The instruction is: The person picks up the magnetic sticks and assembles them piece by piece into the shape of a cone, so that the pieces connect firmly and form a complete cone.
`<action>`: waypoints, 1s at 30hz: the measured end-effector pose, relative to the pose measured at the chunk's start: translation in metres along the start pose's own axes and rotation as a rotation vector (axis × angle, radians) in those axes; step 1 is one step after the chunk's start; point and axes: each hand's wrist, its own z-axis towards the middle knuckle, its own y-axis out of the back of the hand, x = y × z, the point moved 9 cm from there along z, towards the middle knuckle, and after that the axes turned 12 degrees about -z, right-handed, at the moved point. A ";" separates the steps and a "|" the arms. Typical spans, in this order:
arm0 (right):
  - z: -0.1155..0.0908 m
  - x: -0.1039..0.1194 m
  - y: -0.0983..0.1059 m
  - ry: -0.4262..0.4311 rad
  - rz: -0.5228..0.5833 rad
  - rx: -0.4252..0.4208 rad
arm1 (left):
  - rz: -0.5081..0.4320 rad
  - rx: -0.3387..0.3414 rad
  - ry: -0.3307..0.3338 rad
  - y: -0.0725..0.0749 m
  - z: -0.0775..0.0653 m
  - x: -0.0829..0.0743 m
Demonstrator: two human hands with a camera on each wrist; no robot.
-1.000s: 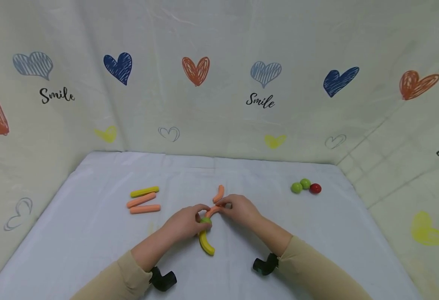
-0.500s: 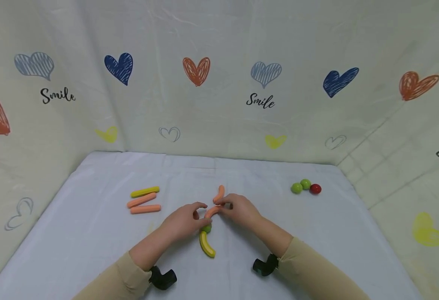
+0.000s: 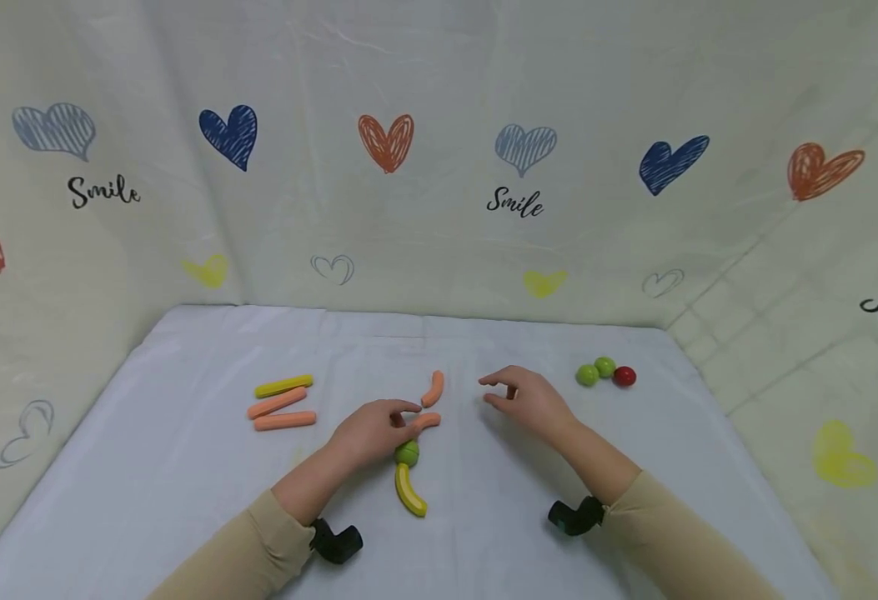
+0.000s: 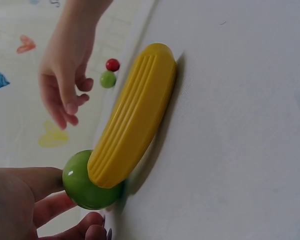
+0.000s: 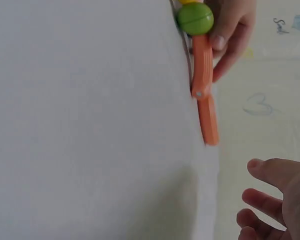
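The left hand (image 3: 369, 433) is found at the near orange piece (image 3: 430, 421), with the thumb laid along it and the fingers curved close; whether the piece is pinched cannot be told, as contact is partly hidden. The right hand (image 3: 532, 404) is seen raised to the right, well apart from the pieces, with fingers loosely bent; nothing is held by it.

The near orange piece is placed mid-tabletop (image 3: 484, 542), on its white covering; a far orange piece (image 3: 433, 389) is set just beyond it; on the near side a green ball (image 3: 407, 454) is noted, partly covered by the left hand in the head view, and it is met by one end of a curved yellow piece (image 3: 410, 492).

To the far left, a yellow stick (image 3: 284, 385) and two orange sticks (image 3: 285, 421) are laid close together; to the far right, two green balls (image 3: 588, 375) and a red ball (image 3: 624, 377) are grouped; the wall sheet (image 3: 439, 67) behind is printed with hearts and "Smile".
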 end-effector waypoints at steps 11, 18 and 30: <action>-0.022 -0.094 0.044 -0.054 -0.091 -0.063 | -0.036 0.022 0.024 -0.002 0.003 0.004; -0.029 -0.134 0.062 -0.067 -0.163 -0.091 | -0.064 0.042 0.039 -0.003 0.004 0.007; -0.018 -0.157 0.054 -0.061 -0.212 -0.007 | -0.092 0.059 0.054 -0.005 0.004 0.006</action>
